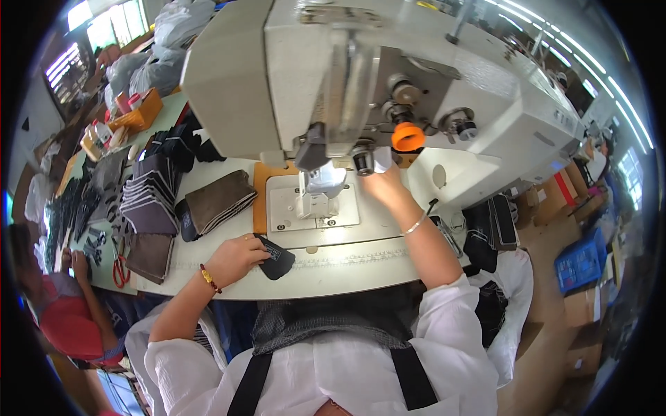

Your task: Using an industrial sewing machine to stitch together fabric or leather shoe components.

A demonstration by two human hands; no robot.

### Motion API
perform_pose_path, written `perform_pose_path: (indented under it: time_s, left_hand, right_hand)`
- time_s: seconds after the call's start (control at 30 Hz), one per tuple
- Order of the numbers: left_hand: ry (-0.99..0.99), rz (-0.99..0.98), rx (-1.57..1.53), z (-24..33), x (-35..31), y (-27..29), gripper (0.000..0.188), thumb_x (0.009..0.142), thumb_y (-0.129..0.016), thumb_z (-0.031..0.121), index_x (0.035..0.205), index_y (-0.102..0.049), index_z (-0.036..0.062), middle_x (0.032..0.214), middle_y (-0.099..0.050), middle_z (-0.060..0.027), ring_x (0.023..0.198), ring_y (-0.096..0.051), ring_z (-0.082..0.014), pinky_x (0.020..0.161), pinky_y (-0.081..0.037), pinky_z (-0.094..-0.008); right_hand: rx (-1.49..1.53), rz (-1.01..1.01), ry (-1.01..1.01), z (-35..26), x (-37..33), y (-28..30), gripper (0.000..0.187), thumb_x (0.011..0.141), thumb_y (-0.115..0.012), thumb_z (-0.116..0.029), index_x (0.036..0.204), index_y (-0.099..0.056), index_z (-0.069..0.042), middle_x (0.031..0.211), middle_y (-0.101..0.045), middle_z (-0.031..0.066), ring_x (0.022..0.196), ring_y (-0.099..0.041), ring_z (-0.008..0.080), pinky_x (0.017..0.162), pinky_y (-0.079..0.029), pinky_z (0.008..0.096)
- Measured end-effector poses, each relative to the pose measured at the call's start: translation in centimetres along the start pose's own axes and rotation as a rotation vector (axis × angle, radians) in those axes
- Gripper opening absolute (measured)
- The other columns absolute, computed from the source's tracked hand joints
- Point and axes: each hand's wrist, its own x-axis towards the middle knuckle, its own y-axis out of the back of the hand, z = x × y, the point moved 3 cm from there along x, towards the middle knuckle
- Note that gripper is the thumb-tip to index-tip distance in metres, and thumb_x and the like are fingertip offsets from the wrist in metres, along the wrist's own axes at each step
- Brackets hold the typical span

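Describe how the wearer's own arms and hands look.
Left hand: gloveless, apparently a gold-coloured ring, dark red bead bracelet with a yellow section. Right hand: gloveless, slim silver-coloured bangle. Loose white sleeves end near the elbows.

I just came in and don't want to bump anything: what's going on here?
A person is at a sewing machine. Their left hand has its fingers on a dark piece at the front of the table. The right hand reaches in under the machine, its fingertips hidden, so I can't tell whether it holds anything. To the left lie a brown stack and red scissors; farther left is a co-worker.
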Motion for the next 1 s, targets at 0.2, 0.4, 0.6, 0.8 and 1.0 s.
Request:
perform_pose_path:
  time_s: [0.2,0.4,0.6,0.8,1.0]
  left_hand:
    - [-0.021,0.052,0.078,1.0,0.0,-0.3,0.022,0.078,-0.08,0.006,0.099,-0.076,0.007,0.102,-0.073,-0.0066,0.097,-0.069,-0.0279,0.082,-0.058,-0.039]
    - [-0.035,0.174,0.039,1.0,0.0,-0.8,0.028,0.07,-0.08,-0.004,0.096,-0.075,0.006,0.098,-0.073,-0.0087,0.091,-0.07,-0.0312,0.077,-0.058,-0.0416]
    - [0.008,0.179,-0.011,0.6,0.3,-1.2,0.025,0.072,-0.079,-0.009,0.094,-0.074,0.0016,0.096,-0.073,-0.0123,0.09,-0.069,-0.0344,0.077,-0.057,-0.0425]
    - [-0.003,0.193,-0.027,1.0,0.4,-1.6,0.023,0.075,-0.077,-0.008,0.096,-0.075,0.0021,0.099,-0.074,-0.0136,0.093,-0.07,-0.0346,0.081,-0.057,-0.0428]
    - [0.098,0.183,0.012,1.1,-1.3,-1.8,0.024,0.079,-0.077,0.0,0.103,-0.075,0.0058,0.108,-0.075,-0.0099,0.101,-0.07,-0.0321,0.086,-0.058,-0.0409]
  right_hand:
    - [-0.038,0.252,0.209,-3.8,-7.4,2.4,0.011,0.087,-0.07,-0.012,0.096,-0.072,-0.006,0.096,-0.068,0.0114,0.099,-0.064,0.0313,0.082,-0.051,0.0469]
    - [0.484,-0.22,0.177,-1.4,-24.3,5.4,0.018,0.094,-0.072,-0.019,0.108,-0.074,-0.008,0.101,-0.073,0.0083,0.097,-0.07,0.0287,0.086,-0.055,0.0413]
    - [0.542,-0.287,-0.635,14.7,-43.1,9.0,0.022,0.096,-0.072,-0.019,0.11,-0.075,-0.002,0.096,-0.078,0.0098,0.087,-0.074,0.0212,0.082,-0.058,0.0345]
    - [0.505,0.114,-1.36,24.4,-59.3,6.1,0.019,0.102,-0.063,-0.017,0.094,-0.073,-0.003,0.084,-0.073,0.0037,0.068,-0.066,0.0119,0.059,-0.054,0.0298]
    - [0.709,-0.416,-0.787,17.7,-50.5,2.7,0.02,0.096,-0.07,-0.013,0.108,-0.077,0.002,0.093,-0.079,0.0071,0.087,-0.072,0.0146,0.08,-0.057,0.0315]
